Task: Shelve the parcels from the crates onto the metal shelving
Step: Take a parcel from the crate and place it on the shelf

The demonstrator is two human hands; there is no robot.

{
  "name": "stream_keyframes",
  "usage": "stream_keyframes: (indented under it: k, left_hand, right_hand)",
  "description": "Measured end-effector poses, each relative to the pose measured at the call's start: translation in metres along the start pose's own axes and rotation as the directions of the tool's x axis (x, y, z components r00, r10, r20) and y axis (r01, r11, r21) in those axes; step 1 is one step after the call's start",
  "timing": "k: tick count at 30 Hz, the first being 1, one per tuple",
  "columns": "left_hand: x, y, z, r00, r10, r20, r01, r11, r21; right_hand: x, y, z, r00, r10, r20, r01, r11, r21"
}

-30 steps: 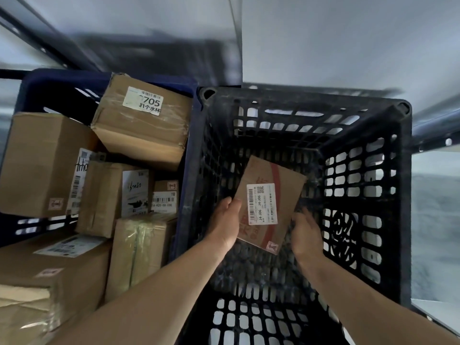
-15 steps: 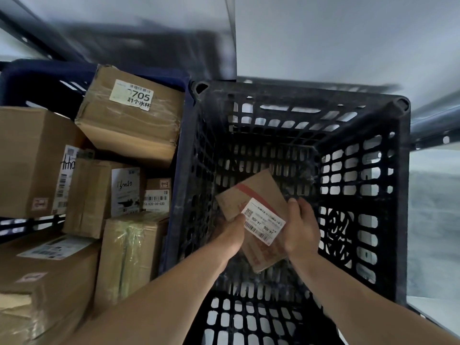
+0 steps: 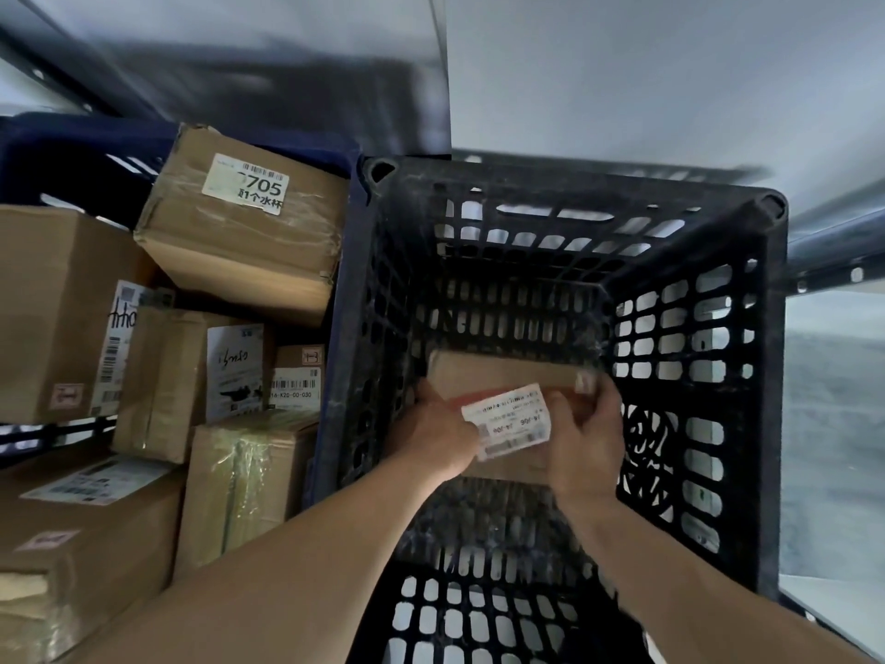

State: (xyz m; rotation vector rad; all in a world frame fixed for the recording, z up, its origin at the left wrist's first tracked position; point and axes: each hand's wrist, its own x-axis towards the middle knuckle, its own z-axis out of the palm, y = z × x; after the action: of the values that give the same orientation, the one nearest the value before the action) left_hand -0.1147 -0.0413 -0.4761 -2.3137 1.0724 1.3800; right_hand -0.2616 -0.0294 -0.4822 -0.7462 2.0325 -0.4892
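Behind the two crates, the metal shelving (image 3: 670, 88) is showing only as grey, blurred boards and beams, and no parcel is lying on the part I can see. On the left, the blue crate (image 3: 345, 299) is standing packed with cardboard boxes (image 3: 244, 227). Just beside it, touching, the black crate (image 3: 766, 376) is looking empty except for one small parcel (image 3: 503, 376). The person is holding this parcel inside the black crate, above its floor. The left hand (image 3: 443, 436) is gripping the left end, and the right hand (image 3: 586, 445) is curling its fingers over the right end. One second ago the parcel was standing tilted with its white label (image 3: 507, 421) upright; now it is lying flat and the label is facing up, turned sideways. I think the person was reading the label and is now getting ready to lift the parcel out toward the shelving.
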Motion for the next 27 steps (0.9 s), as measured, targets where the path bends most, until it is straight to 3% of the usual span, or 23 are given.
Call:
stream_keyframes:
  k: [2, 4, 7, 10, 15, 22, 27]
  left_hand:
    - [-0.005, -0.004, 0.004, 0.996, -0.085, 0.004, 0.085, 0.996, -0.009]
    - [-0.010, -0.007, 0.005, 0.996, -0.076, -0.055, 0.075, 0.997, -0.016]
    - [-0.015, -0.006, 0.003, 0.989, 0.089, -0.115, -0.097, 0.993, -0.064]
    - [-0.007, -0.005, 0.006, 0.982, 0.186, -0.019, -0.185, 0.982, 0.027]
    - [-0.009, -0.013, 0.013, 0.995, 0.019, 0.095, -0.014, 0.998, -0.054]
    - [-0.017, -0.011, 0.012, 0.981, -0.020, 0.194, 0.097, 0.914, -0.394]
    - [-0.048, -0.007, -0.004, 0.978, 0.016, 0.208, 0.087, 0.876, -0.474]
  right_hand:
    - [0.004, -0.008, 0.001, 0.996, -0.069, 0.053, 0.071, 0.997, -0.037]
    - [0.006, -0.011, 0.002, 0.996, -0.087, 0.024, 0.089, 0.991, -0.097]
    - [-0.002, -0.006, 0.001, 1.000, 0.001, -0.023, -0.004, 0.990, -0.141]
    - [-0.012, 0.003, 0.005, 0.989, 0.147, 0.011, -0.145, 0.985, -0.093]
    - [-0.013, 0.006, 0.005, 0.975, 0.217, 0.052, -0.220, 0.974, 0.051]
    - [-0.026, 0.007, 0.005, 0.907, 0.319, 0.275, -0.324, 0.946, -0.029]
    - [-0.047, -0.017, -0.011, 0.937, 0.298, 0.182, -0.302, 0.953, -0.006]
